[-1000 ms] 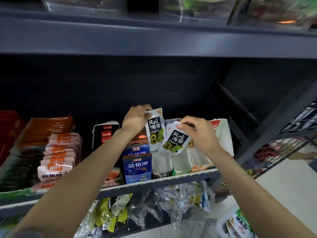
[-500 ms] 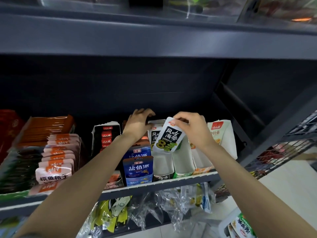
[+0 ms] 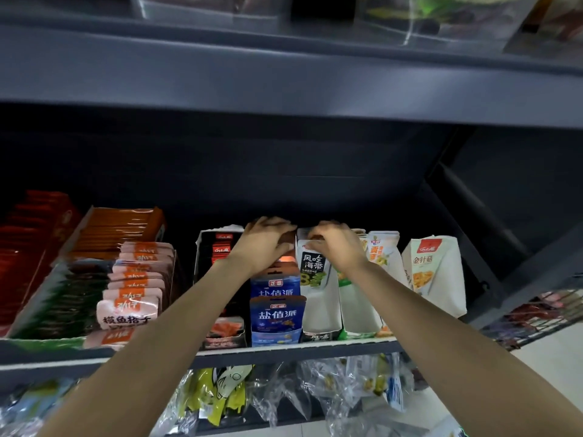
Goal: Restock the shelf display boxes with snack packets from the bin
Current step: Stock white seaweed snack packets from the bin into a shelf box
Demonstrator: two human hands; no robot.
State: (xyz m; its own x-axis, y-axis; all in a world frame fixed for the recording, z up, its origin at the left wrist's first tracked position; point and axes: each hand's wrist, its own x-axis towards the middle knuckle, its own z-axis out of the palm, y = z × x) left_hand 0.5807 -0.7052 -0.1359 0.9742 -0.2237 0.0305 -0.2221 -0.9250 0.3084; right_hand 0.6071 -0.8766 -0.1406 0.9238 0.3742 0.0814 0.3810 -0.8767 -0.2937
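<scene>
Both hands are up at the back of a white display box (image 3: 321,313) that sits on the dark shelf (image 3: 284,350). The right hand (image 3: 339,247) has its fingers curled over the top edge of a snack packet (image 3: 313,266) and pinches it there. The packet is white with a black patch, big white letters on the patch, and a green number 8 under them. It stands up straight at the back of the box, with its face toward the front. The front part of the box is bare white card. The left hand (image 3: 265,244) is just beside it, fingers bent down on the top of the packets behind the blue packets (image 3: 277,316); I cannot tell if it is gripping one or only pressing. Another white box (image 3: 359,313) stands to the right, then a tall white pack with yellow food on it (image 3: 437,272). Pink packets (image 3: 132,291) are stacked far to the left.
</scene>
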